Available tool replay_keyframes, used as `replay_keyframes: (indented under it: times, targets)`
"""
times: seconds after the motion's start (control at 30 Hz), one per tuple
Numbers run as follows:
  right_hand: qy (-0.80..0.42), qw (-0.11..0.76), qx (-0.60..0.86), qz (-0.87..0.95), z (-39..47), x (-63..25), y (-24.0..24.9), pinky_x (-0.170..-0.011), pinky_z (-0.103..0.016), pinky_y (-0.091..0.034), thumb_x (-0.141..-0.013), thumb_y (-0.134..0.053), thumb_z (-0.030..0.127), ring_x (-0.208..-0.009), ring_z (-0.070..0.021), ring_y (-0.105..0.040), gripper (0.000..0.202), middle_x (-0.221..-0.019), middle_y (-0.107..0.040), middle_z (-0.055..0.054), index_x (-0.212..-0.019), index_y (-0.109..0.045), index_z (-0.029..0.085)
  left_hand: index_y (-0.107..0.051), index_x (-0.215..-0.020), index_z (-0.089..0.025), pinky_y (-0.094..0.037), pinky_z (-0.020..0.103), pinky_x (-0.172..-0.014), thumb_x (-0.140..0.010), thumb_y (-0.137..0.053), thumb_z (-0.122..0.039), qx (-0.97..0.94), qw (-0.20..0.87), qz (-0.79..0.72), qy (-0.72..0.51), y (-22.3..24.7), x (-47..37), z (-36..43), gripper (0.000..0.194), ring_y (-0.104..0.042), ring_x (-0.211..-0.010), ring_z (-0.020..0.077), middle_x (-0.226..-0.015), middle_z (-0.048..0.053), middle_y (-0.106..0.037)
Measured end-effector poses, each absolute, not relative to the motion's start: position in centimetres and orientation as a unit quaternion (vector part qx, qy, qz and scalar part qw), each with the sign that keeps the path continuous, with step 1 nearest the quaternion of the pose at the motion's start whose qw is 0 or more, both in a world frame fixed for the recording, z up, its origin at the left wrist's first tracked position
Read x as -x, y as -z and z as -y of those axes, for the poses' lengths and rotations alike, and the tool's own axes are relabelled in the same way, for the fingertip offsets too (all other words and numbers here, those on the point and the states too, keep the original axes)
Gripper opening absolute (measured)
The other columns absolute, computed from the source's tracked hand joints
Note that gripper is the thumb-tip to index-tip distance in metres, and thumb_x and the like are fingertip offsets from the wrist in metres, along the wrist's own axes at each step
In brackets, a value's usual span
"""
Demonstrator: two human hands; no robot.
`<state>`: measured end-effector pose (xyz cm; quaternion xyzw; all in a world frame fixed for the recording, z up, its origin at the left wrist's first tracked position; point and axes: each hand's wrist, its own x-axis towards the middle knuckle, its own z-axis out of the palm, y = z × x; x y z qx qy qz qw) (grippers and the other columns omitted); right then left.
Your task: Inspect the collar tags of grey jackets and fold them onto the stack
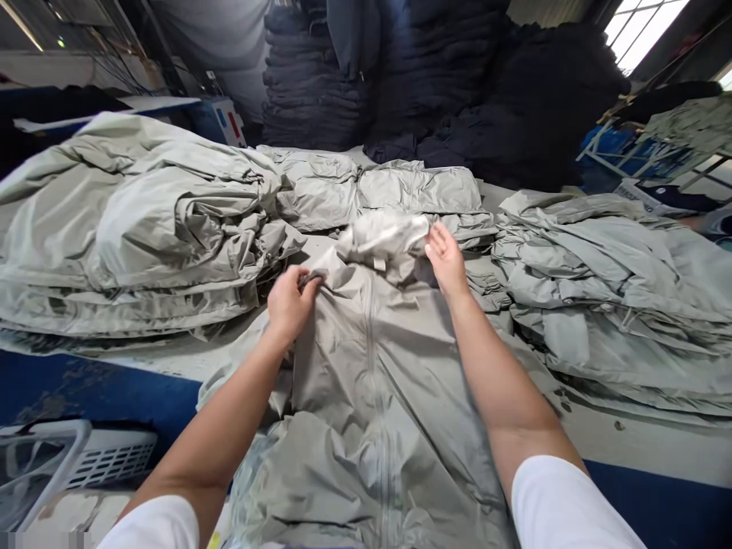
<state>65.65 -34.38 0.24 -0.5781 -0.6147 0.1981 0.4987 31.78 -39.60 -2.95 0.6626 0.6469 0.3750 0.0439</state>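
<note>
A light grey zip-up jacket (343, 328) lies spread in front of me, its long zipper running down the middle towards me. My left hand (290, 303) is closed on the jacket's fabric near the left shoulder, thumb and fingers pinching it. At the far end the bunched hood or collar part (383, 236) is raised and slightly blurred, with a small pale label below it. My right hand (444, 258) is at the right edge of that part, fingers stretched out and apart; whether the fingertips touch the cloth is hard to tell.
Heaped grey garments (137, 206) stand at the left, with another pile (623, 282) at the right. Folded grey garments (420, 187) lie behind the jacket. Tall stacks of dark clothing (314, 84) rise at the back. A white plastic basket (114, 456) sits low at the left.
</note>
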Motion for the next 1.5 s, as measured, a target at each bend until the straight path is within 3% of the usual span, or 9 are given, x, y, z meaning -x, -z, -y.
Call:
replay_keyframes:
  times: [0.1, 0.23, 0.43, 0.53, 0.67, 0.83, 0.97, 1.23, 1.5]
  targets:
    - [-0.099, 0.487, 0.506, 0.705, 36.2, -64.2, -0.2, -0.125, -0.053, -0.035, -0.098, -0.057, 0.054, -0.156, -0.0299, -0.037, 0.077, -0.171, -0.035, -0.011, -0.167, -0.031, 0.029, -0.057, -0.146, -0.019, -0.038, 0.05, -0.118, -0.096, -0.063, -0.049, -0.71, -0.025, -0.593, -0.378, 2.7, -31.9, 39.5, 0.059, -0.05, -0.142, 0.0359, -0.149, 0.018, -0.059]
    - [-0.085, 0.172, 0.56, 0.806, 42.8, -62.4, 5.2, -0.127, -0.071, -0.009, -0.1, -0.051, 0.064, -0.164, -0.0394, -0.009, 0.074, -0.177, -0.021, -0.008, -0.166, -0.036, 0.032, -0.045, -0.16, -0.031, -0.016, 0.07, -0.126, -0.098, -0.06, -0.059, -0.856, 0.029, -0.49, -0.166, 6.7, -34.0, 42.4, 0.07, -0.014, -0.163, 0.0428, -0.174, 0.011, -0.03]
    - [-0.157, -0.049, 0.629, 0.76, 47.1, -64.9, 7.8, -0.126, -0.069, -0.02, -0.102, -0.05, 0.057, -0.161, -0.0445, -0.017, 0.068, -0.175, -0.027, -0.01, -0.164, -0.041, 0.03, -0.042, -0.162, -0.036, -0.04, 0.072, -0.113, -0.103, -0.047, -0.062, -0.868, 0.144, -0.475, -0.015, 8.6, -34.4, 43.9, 0.065, -0.016, -0.161, 0.0472, -0.175, 0.007, -0.029]
    - [-0.147, 0.026, 0.615, 0.774, 44.4, -63.9, 5.2, -0.127, -0.055, -0.029, -0.106, -0.042, 0.05, -0.159, -0.038, -0.03, 0.064, -0.17, -0.037, -0.015, -0.163, -0.043, 0.021, -0.032, -0.167, -0.027, -0.026, 0.071, -0.123, -0.107, -0.039, -0.056, -0.869, 0.067, -0.477, -0.111, 6.8, -36.0, 41.5, 0.067, -0.015, -0.163, 0.0413, -0.176, 0.012, -0.023]
    - [-0.065, 0.14, 0.604, 0.782, 39.6, -60.5, 5.1, -0.132, -0.049, -0.019, -0.107, -0.04, 0.043, -0.165, -0.0294, -0.013, 0.07, -0.177, -0.018, -0.014, -0.169, -0.027, 0.014, -0.025, -0.169, -0.021, -0.011, 0.067, -0.129, -0.107, -0.04, -0.052, -0.87, 0.046, -0.476, -0.119, 7.3, -39.5, 38.3, 0.071, -0.012, -0.165, 0.0367, -0.177, 0.014, -0.02]
    - [-0.144, 0.054, 0.631, 0.761, 35.1, -60.4, 6.7, -0.126, -0.044, -0.031, -0.101, -0.055, 0.044, -0.157, -0.0323, -0.035, 0.064, -0.168, -0.039, -0.019, -0.156, -0.05, 0.011, -0.047, -0.159, -0.022, -0.026, 0.062, -0.126, -0.103, -0.051, -0.052, -0.836, 0.107, -0.536, -0.052, 8.1, -40.3, 35.7, 0.064, -0.035, -0.157, 0.038, -0.168, 0.016, -0.041]
    - [-0.143, 0.103, 0.634, 0.753, 32.3, -61.2, 5.3, -0.104, -0.036, -0.048, -0.098, -0.061, 0.033, -0.122, -0.0277, -0.066, 0.032, -0.13, -0.073, -0.014, -0.125, -0.071, 0.02, -0.073, -0.123, -0.02, -0.051, 0.044, -0.1, -0.104, -0.048, -0.043, -0.807, 0.116, -0.575, -0.072, 5.7, -41.1, 32.8, 0.039, -0.071, -0.114, 0.0323, -0.119, 0.017, -0.077]
    - [-0.204, 0.418, 0.587, 0.663, 31.1, -59.9, 10.8, -0.08, -0.036, -0.055, -0.08, -0.079, 0.034, -0.084, -0.0208, -0.064, 0.03, -0.105, -0.067, -0.007, -0.101, -0.062, 0.022, -0.065, -0.107, -0.021, -0.052, 0.035, -0.086, -0.101, -0.047, -0.022, -0.693, 0.195, -0.584, -0.376, 10.7, -42.8, 29.2, 0.019, -0.07, -0.097, 0.0239, -0.104, 0.009, -0.075]
    - [-0.277, 0.401, 0.561, 0.669, 29.8, -60.8, 9.3, -0.072, -0.033, -0.052, -0.086, -0.075, 0.044, -0.075, -0.0174, -0.058, 0.025, -0.089, -0.063, -0.003, -0.078, -0.065, 0.023, -0.064, -0.097, -0.023, -0.052, 0.033, -0.083, -0.095, -0.054, -0.019, -0.66, 0.284, -0.558, -0.415, 11.8, -41.5, 27.4, 0.01, -0.068, -0.087, 0.0206, -0.093, 0.004, -0.073]
